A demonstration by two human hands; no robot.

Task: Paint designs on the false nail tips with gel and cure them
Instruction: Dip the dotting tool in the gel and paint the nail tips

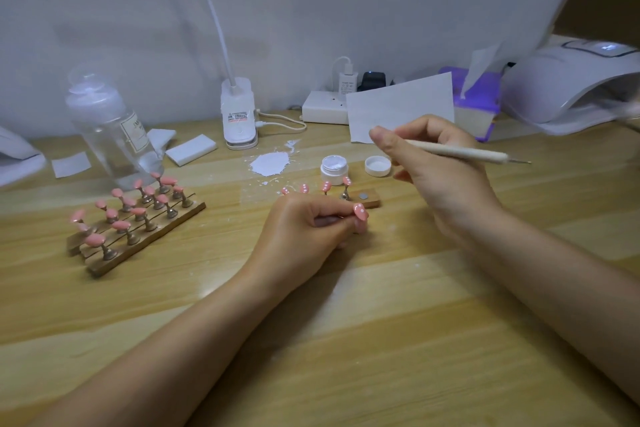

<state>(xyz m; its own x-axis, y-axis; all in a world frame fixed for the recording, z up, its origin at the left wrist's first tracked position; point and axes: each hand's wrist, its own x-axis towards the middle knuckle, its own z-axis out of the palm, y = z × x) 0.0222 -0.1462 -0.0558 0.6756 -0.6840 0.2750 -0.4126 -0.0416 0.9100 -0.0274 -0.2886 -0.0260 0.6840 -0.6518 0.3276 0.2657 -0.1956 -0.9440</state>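
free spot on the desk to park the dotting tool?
Bare wood near the front edge, between the forearms below the left hand. Also between the big nail stand and that hand. Crowded: around the gel jar, lid and small stand.

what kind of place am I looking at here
Probably a home nail-art desk: a curing lamp at the back right, wooden racks of pink nail tips, and an open gel pot on the wooden table.

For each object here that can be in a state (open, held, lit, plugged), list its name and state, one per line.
Gel jar: open, white gel showing.
Jar lid: off, lying beside the jar.
Dotting tool: held in right hand.
Dotted nail tip: pinched in left hand.
Small holder: one magnet spot vacant.
Curing lamp: display lit.
Charger: plugged into the power strip.
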